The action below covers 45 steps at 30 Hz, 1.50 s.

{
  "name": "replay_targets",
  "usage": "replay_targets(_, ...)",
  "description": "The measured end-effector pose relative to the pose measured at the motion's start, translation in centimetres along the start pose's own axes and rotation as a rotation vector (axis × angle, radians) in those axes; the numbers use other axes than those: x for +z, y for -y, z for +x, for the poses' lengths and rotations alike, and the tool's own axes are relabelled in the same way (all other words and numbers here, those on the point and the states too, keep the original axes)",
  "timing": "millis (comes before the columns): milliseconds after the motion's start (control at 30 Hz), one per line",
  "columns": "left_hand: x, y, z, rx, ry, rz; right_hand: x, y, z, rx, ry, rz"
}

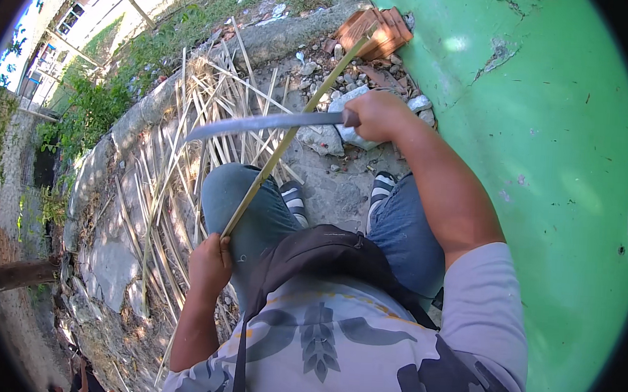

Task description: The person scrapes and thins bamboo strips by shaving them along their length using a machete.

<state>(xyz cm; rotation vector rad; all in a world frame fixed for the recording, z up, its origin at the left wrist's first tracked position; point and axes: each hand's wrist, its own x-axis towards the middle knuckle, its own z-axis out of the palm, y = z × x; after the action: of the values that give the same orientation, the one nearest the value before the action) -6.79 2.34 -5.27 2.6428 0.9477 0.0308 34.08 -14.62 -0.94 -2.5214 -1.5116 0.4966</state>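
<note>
My left hand [210,265] is closed around the lower end of a long bamboo strip [277,154], beside my left knee. The strip slants up and away to the right, toward the bricks. In front of me my right hand [382,117] grips the dark handle of a machete [264,123]. Its long grey blade points left and crosses the strip at about mid-length; whether the two touch I cannot tell. Many thin split bamboo strips [160,186] lie in a loose heap on the ground to the left of my legs.
Orange hollow bricks [381,33] and broken concrete chunks [322,140] lie ahead by a green wall [547,138] on my right. A low concrete curb [266,41] runs along the far and left side, with plants [93,107] beyond. A dark bag [314,257] rests on my lap.
</note>
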Motion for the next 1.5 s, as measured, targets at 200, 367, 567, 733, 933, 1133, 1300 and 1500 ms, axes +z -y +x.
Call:
replay_targets(200,-0.4,-0.5,0.8,0.015,0.003,0.032,3.1,-5.7,1.5,0.222,-0.225,0.194)
replay_targets(367,-0.4,-1.1,0.2,-0.033,0.0,0.018,1.8,1.6,-0.1,-0.019,-0.009,0.023)
replay_targets(567,0.1,-0.2,0.4,0.015,0.001,-0.004,4.9,-6.5,3.2,0.036,-0.033,0.308)
replay_targets(733,-0.2,-0.6,0.4,-0.037,0.027,0.054,4.7,-5.3,2.9,0.145,-0.171,0.364)
replay_targets(933,0.2,0.0,-0.2,-0.046,-0.01,0.107,1.6,3.6,1.2,-0.067,0.153,-0.082)
replay_targets(1133,0.4,-0.8,-0.1,-0.026,-0.048,0.141,5.0,-7.8,3.2,0.307,-0.115,0.286)
replay_targets(1300,0.6,-0.4,-0.8,0.024,-0.1,0.135,4.3,-2.1,2.2,0.045,-0.077,0.311)
replay_targets(1500,1.0,0.0,-0.5,0.063,-0.13,0.053,3.8,-4.0,2.6,0.043,0.077,0.365)
